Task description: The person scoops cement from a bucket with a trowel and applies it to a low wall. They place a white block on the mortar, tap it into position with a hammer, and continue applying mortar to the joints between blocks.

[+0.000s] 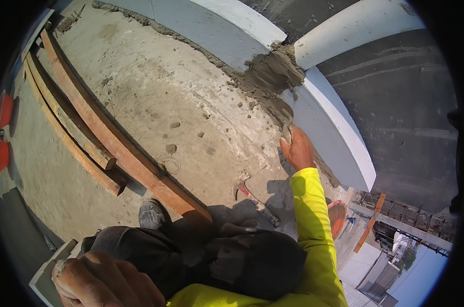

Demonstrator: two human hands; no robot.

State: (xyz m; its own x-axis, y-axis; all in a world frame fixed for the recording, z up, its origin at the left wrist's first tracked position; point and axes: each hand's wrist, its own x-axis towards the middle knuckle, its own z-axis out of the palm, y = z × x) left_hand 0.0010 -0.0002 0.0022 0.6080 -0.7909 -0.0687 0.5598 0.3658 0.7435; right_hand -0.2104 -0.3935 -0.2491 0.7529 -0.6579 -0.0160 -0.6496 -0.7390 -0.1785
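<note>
My right hand (299, 148), at the end of a yellow sleeve, is closed round the handle of a trowel (283, 111). The trowel's blade lies against wet grey mortar (273, 71) that fills the joint between two pale blocks, a far one (206, 36) and a near one (334, 130). More mortar runs along the foot of the blocks. At the lower left, my left hand (106, 281) is curled into a fist near my knee. Whatever its fingers may hold is hidden. A claw hammer (255, 199) with a worn red handle lies on the floor below my right hand.
Long timber beams (109, 125) lie along the left floor, one ending by my shoe (152, 214). Two red tubs (2, 153) sit at the far left. An orange bucket (336, 217) stands right of my forearm. A white pipe (354, 30) meets the mortared joint; crumbs dot the concrete.
</note>
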